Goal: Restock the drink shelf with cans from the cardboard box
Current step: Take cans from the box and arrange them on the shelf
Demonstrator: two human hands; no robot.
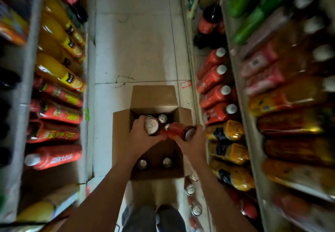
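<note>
Head cam: left hand [140, 137] grips upright can [152, 126], right hand [194, 141] grips tilted can [181, 131], both over open cardboard box [121, 141].

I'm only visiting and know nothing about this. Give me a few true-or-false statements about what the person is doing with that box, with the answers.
1. The left hand grips a red can. True.
2. The right hand holds nothing. False: it grips a second red can, tilted sideways.
3. The cardboard box is empty. False: loose cans stand inside it.
4. The cardboard box stands on the floor between the shelves. True.
5. Its flaps are taped shut. False: they are folded open.
</note>
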